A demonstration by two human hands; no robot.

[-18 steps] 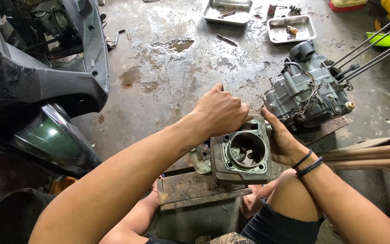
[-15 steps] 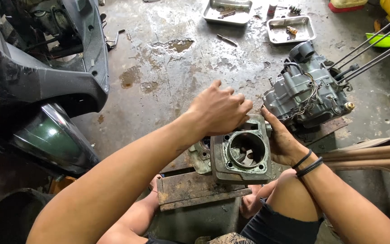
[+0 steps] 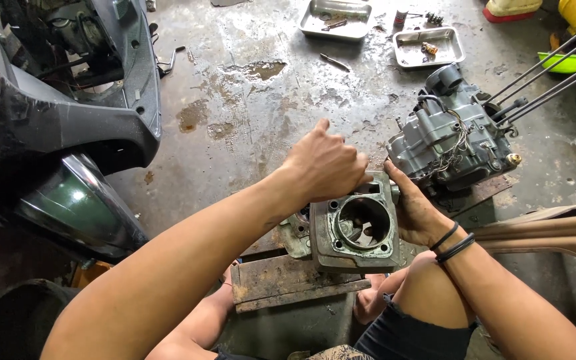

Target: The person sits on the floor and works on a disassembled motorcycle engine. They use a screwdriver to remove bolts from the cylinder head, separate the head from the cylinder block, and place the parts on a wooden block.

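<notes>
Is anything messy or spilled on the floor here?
Yes. The concrete floor is blotched with dark wet stains, with a brownish puddle near the metal trays. A small tool lies loose beside it. The engine cylinder held by both hands looks grimy too.

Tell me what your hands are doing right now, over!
Left hand on top of grey metal engine cylinder block. Right hand grips its side. Block over rusty metal plate. Nothing blocking.

Single head-worn view, steeply down and close over the wet workshop floor point(image 3: 255, 100)
</notes>
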